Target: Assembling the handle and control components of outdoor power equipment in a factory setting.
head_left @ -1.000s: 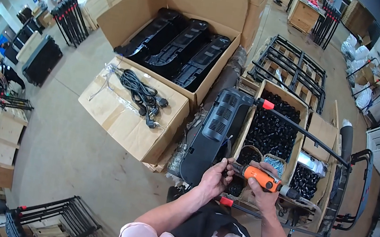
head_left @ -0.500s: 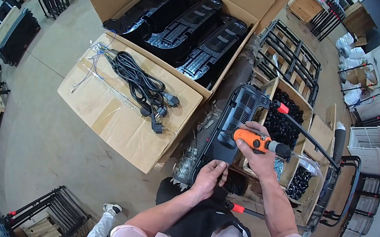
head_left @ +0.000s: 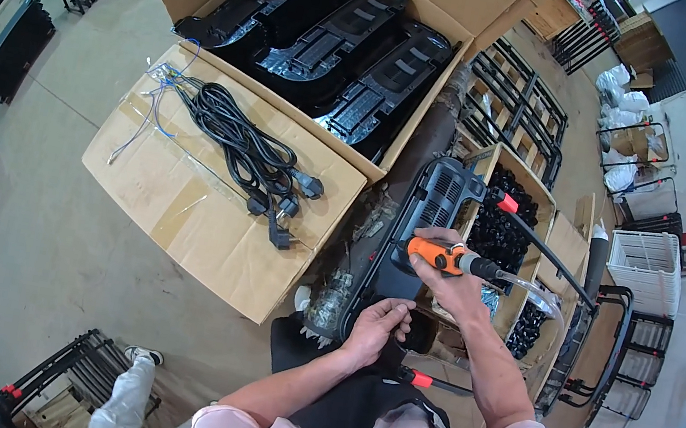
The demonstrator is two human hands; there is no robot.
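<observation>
Right hand [head_left: 448,279] grips orange driver [head_left: 436,253], tip on black panel [head_left: 412,235]; left hand [head_left: 376,327] pinches panel's lower edge, steadying it.

Orange power tool [head_left: 438,253], black panel [head_left: 419,227]

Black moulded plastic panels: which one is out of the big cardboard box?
The black ribbed panel under both hands, standing apart beside the box; the other three lie side by side inside the big cardboard box.
</observation>
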